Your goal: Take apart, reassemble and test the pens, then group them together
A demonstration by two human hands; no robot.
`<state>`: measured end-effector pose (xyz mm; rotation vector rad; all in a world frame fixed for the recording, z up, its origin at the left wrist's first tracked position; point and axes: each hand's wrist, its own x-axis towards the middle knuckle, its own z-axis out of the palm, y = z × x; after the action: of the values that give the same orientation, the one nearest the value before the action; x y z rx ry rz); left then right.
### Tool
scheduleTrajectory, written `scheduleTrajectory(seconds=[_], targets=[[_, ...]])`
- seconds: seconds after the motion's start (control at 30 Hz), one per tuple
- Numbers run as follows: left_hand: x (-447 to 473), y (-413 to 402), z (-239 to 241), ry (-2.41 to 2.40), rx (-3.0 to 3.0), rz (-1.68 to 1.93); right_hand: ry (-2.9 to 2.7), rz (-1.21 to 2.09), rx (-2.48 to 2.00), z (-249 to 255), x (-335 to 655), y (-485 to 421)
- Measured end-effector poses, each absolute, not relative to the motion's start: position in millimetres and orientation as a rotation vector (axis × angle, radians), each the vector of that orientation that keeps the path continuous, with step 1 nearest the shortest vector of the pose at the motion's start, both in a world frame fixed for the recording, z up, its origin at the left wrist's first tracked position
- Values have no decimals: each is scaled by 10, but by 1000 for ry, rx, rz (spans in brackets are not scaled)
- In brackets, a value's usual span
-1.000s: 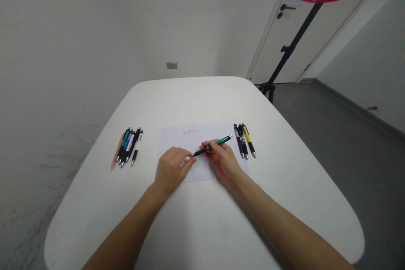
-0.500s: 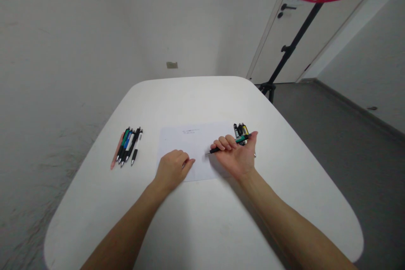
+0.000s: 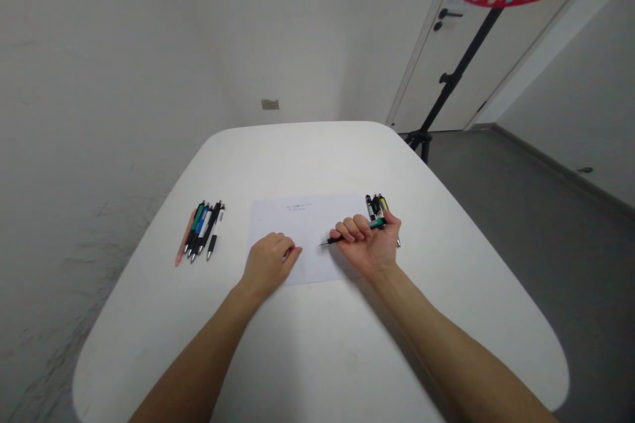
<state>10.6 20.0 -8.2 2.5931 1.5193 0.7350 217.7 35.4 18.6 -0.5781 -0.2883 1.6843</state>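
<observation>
A green-and-black click pen lies across the curled fingers of my right hand, which is turned palm up with the thumb over the pen's rear end. Its metal tip points left, above a white sheet of paper with a few small lines of writing near the top. My left hand rests on the left part of the sheet, fingers curled under and thumb pointing right. Whatever those fingers hold, if anything, is hidden.
Several pens, one of them pink, lie side by side to the left of the sheet. More pens lie behind my right hand, partly covered by it. Beyond the white table stand a wall and a black tripod stand with a colourful wheel.
My right thumb has bent inward from sticking out beyond the pen's rear end to lying against it. The left hand has stayed almost in place, its thumb slightly shifted.
</observation>
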Motion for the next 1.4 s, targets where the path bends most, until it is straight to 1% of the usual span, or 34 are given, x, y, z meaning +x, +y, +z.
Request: scheduleTrajectory(seconds=[0.13,0.3,0.47,0.57,0.67,0.73,0.87,0.93,1.07,1.2,1.4], targets=[[101,195,-87,1527,2577,723,-357,1637,-638,196,2184,355],[106,198,-82,1536,2558,693,-359,1625,-611,203,2205,353],[20,268,-29,1494,2601,586,-311,1613,-586,191,2177,367],[-128,266,-18,1451,2671,539,-341,1593,-665,152,2122,381],[-299,199,-66,1388,2732,584,-394,1514,-744,101,2068,387],[-389,146,-120,1354,2759,604,-465,1492,-771,75,2040,388],[-469,95,-208,1331,2766,589,-677,1567,-884,76,1969,398],[-475,97,-224,1325,2766,595,-768,1499,-939,99,1908,426],[-471,107,-220,1329,2790,591,-1120,1258,-966,136,1717,568],[-466,105,-211,1342,2788,576,-1212,1175,-1054,101,1416,788],[-462,108,-213,1337,2762,589,-1403,1097,-1122,-77,1023,1047]])
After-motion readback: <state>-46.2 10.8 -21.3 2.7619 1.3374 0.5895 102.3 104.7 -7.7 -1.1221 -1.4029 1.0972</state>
